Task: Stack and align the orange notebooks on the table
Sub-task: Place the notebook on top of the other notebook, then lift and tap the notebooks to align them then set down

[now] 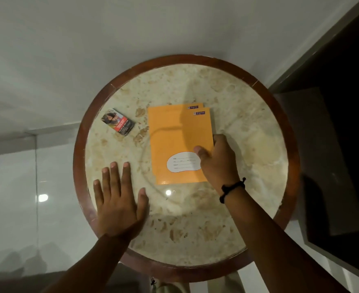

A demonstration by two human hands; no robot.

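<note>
Two orange notebooks [174, 134] lie stacked near the middle of the round marble table [248, 132]. The top one carries a white name label near its lower edge. The lower notebook [193, 106] peeks out at the far edge, slightly offset. My right hand [218, 163] grips the stack's right edge, thumb on the top cover and fingers wrapped around the side. My left hand [119, 197] rests flat on the table to the left of the notebooks, fingers spread, touching nothing else.
A small printed red and dark packet [118, 122] lies on the table's left side. The table has a raised dark wood rim [79, 157]. White glossy floor surrounds it. A dark cabinet [339, 144] stands at the right.
</note>
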